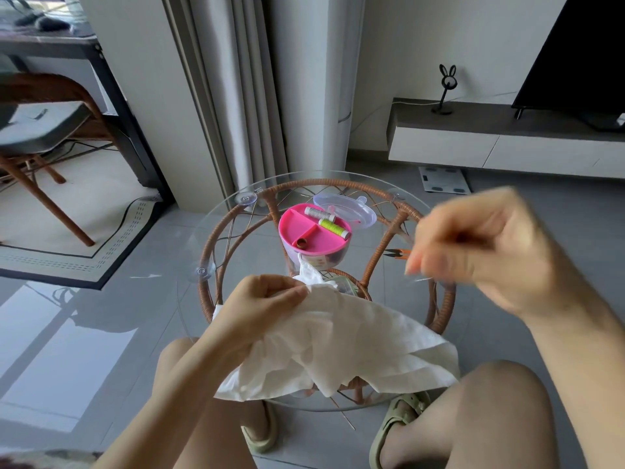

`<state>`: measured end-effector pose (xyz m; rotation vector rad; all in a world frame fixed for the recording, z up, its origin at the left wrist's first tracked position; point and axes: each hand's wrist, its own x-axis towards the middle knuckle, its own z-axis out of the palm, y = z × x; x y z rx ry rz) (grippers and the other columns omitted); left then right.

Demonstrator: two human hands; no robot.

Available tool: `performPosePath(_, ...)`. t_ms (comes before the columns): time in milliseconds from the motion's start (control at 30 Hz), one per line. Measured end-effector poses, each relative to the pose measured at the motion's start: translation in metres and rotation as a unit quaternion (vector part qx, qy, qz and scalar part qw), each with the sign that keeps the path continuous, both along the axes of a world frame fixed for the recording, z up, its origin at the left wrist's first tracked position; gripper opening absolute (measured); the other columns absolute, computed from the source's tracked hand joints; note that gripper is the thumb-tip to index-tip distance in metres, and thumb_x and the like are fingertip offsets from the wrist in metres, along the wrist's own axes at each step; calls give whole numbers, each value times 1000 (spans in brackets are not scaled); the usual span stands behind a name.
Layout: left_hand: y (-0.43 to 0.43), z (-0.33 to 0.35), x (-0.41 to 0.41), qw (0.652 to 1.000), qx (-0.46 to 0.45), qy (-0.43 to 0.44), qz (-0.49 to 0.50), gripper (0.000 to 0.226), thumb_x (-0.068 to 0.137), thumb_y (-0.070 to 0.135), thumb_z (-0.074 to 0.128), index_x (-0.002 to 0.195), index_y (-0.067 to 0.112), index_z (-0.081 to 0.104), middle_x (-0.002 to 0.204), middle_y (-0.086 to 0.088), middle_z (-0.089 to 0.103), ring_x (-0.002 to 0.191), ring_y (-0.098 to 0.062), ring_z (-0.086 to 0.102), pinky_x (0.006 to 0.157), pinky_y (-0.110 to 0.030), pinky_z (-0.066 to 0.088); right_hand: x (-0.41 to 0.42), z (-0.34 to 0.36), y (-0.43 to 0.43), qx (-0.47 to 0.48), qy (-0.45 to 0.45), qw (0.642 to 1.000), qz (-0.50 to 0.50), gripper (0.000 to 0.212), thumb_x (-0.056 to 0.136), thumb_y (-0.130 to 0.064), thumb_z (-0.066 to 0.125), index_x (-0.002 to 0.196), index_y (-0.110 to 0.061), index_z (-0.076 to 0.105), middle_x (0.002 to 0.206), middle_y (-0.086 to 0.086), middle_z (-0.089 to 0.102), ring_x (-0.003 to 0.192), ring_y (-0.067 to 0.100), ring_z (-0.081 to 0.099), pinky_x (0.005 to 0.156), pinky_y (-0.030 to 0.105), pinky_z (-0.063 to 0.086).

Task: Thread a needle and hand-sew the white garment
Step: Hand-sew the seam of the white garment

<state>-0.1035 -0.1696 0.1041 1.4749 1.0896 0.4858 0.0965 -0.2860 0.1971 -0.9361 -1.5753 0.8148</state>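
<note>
A white garment (341, 346) is draped over the near half of a round glass table. My left hand (267, 299) pinches a fold of it at its upper edge. My right hand (473, 252) is raised to the right of the cloth, blurred, with fingertips pinched together; a thin needle or thread seems to sit between them, but it is too small to make out. Behind the cloth stands a pink sewing box (313, 231) holding a grey spool (318, 213), a lime-green spool (333, 226) and a brown thimble (302, 244).
The glass top (216, 231) rests on a wicker frame (236, 221). The box's clear lid (351, 208) lies behind it, and small orange-handled snips (397, 253) lie at the right. My knees and sandals are under the near edge. A chair, rug and TV cabinet stand farther off.
</note>
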Motion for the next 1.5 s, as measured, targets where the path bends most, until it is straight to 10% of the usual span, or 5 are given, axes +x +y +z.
performPosePath(200,-3,10,-5,983,-125,-118,-61,12,72,19,68,73,8,71,66,-11,67,53,-15,62,48,-21,50,-13,-18,-5,-20,-207,973,-103,25,80,-42,69,61,-27,64,46,-1,43,42,9,34,43,21,27)
performPosePath(400,-10,13,-4,974,-133,-145,-108,11,75,14,63,76,4,68,66,-12,66,54,-15,62,49,-20,50,-26,-64,22,-156,-212,956,-131,25,91,-17,62,115,-21,65,41,-10,40,45,4,36,55,20,37)
performPosePath(633,-9,11,-9,990,-61,-79,-103,18,71,27,68,73,9,72,70,-8,70,60,-12,61,54,-20,49,-25,-79,21,-202,-150,960,-122,15,89,-10,63,75,-4,63,39,-10,36,44,3,32,57,7,35)
performPosePath(900,-11,5,-1,997,7,-32,-69,12,85,14,66,77,8,72,67,-1,70,58,-7,62,53,-16,47,-26,-91,14,-197,-118,963,-139,12,92,-27,57,99,-17,53,50,-7,38,50,2,36,54,13,32)
performPosePath(1500,-9,2,-2,997,1,-39,-65,13,86,13,65,74,13,72,70,-3,72,62,-9,63,56,-17,48,-38,-98,7,-81,-250,937,-231,19,85,-20,55,82,-12,72,57,-8,62,56,10,59,51,16,45)
